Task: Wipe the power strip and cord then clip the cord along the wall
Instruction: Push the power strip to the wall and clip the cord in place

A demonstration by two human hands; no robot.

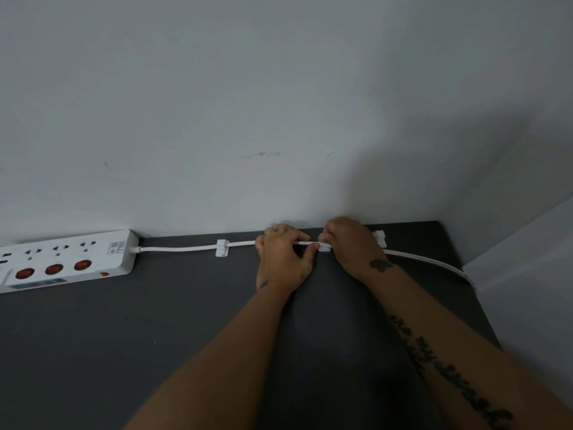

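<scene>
A white plastic power strip (66, 259), long and flat with rounded corners, was seen lying at the left edge of the frame on a matte, dark grey surface (155, 336), its far side set against the foot of a smooth, pale wall (248, 103). Three round red switches (54, 269) were lined up along its near side, with socket openings above them.

From the strip's right end, a round white cord (179, 249) was run rightward along the base of the wall. It was seated in a small, blocky white clip (222, 248) left of centre. Just right of that clip, the cord was gripped by the left hand (280, 257), fingers curled over it and thumb pressed beneath. The right hand (352, 248), knuckles up, was closed on the cord at a second clip (324, 248), which was mostly covered by the fingers; whether the cord was fully seated there could not be told. A third clip (380, 238) was visible beyond the right hand, against the wall. Past it, the cord was curved down toward the right edge, beside a pale vertical panel (527, 274).

Dark script tattooing (449, 370) was shown along the right forearm.
</scene>
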